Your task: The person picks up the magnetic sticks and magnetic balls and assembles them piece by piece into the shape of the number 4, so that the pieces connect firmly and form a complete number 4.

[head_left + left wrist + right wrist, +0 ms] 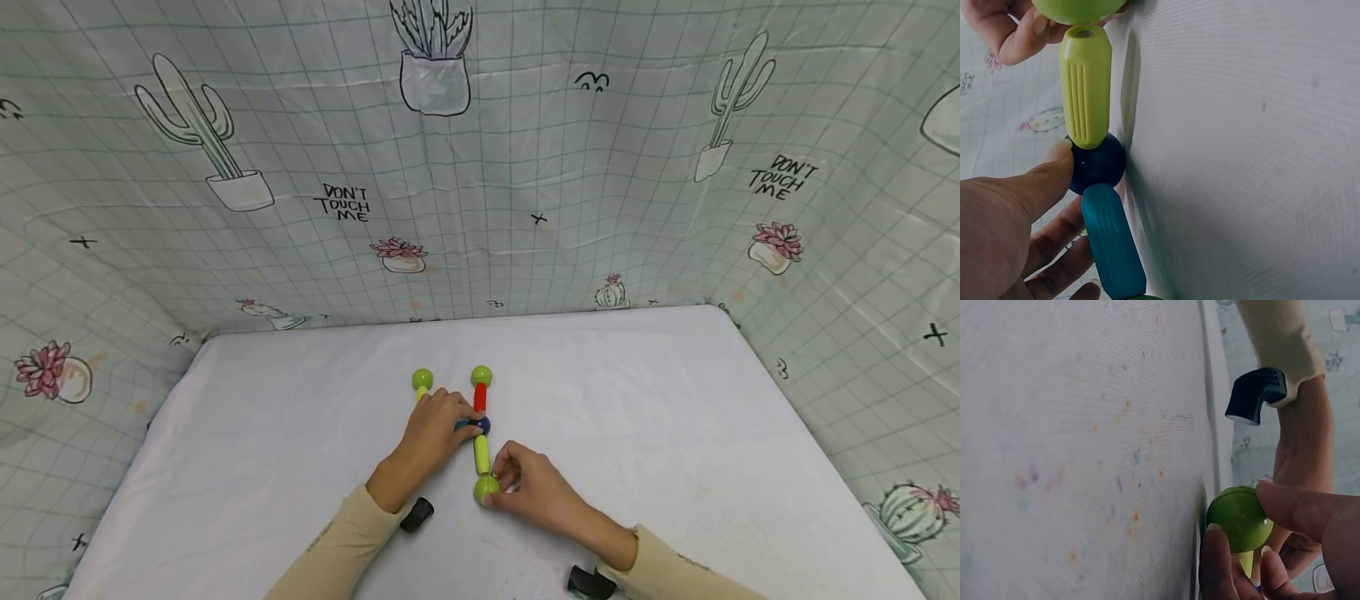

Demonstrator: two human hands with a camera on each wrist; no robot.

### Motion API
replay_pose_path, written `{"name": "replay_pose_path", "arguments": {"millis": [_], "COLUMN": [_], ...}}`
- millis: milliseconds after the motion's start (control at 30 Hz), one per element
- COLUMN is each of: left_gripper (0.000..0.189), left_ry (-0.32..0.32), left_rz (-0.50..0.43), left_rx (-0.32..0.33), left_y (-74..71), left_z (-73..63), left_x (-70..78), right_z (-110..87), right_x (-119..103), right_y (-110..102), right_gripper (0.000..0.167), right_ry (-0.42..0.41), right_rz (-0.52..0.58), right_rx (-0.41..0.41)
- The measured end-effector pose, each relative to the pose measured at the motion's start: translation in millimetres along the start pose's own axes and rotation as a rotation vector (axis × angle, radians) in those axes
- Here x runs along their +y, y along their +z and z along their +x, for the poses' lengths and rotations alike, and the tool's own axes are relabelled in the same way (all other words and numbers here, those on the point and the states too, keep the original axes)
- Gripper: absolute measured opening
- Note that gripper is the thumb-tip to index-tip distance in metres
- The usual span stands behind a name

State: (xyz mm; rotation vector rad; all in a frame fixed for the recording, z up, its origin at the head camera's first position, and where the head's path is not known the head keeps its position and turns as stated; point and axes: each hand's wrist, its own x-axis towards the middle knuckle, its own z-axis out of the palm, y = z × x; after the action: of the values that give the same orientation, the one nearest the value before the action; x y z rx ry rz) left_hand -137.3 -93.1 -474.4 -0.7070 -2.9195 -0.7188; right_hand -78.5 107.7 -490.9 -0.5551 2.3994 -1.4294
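Observation:
Thumb and fingers of my left hand (431, 432) pinch a dark blue ball (1099, 164), the hub of a magnetic stick-and-ball figure. A red rod (480, 398) runs from the hub to a far green ball (482, 375). A teal rod (1113, 240) leads off it beneath the left fingers. Toward me, a yellow-green rod (1087, 87) joins the hub, its metal-tipped end right by a near green ball (1240, 519). My right hand (538, 493) pinches that near ball between thumb and fingers. Part of the figure is hidden under the left hand.
Another green ball (422, 379) with a yellow-green rod lies beyond the left hand. White cloth covers the table (637, 400). A patterned cactus curtain (480, 167) surrounds its back and sides. Black wrist cameras (417, 515) hang beneath both sleeves.

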Motion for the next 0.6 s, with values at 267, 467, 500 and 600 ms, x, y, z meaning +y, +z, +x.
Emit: {"name": "replay_pose_path", "arguments": {"millis": [267, 467, 500, 600], "left_gripper": [0.019, 0.019, 0.019, 0.018], "left_ry": [0.004, 0.000, -0.001, -0.003], "left_rz": [0.002, 0.004, 0.007, 0.015], "left_rx": [0.002, -0.002, -0.004, -0.007], "left_y": [0.7, -0.1, -0.3, -0.8], "left_z": [-2.0, -0.3, 0.0, 0.4], "left_x": [-0.1, 0.4, 0.6, 0.8], "right_z": [1.8, 4.7, 5.1, 5.9], "right_x": [-0.3, -1.1, -1.3, -1.4], "right_y": [3.9, 5.0, 5.4, 6.0], "right_gripper": [0.034, 0.034, 0.035, 0.035], "right_ry": [-0.001, -0.002, -0.001, -0.008], "right_rz": [0.015, -0.006, -0.007, 0.003], "right_rx": [0.013, 0.019, 0.019, 0.018]}}
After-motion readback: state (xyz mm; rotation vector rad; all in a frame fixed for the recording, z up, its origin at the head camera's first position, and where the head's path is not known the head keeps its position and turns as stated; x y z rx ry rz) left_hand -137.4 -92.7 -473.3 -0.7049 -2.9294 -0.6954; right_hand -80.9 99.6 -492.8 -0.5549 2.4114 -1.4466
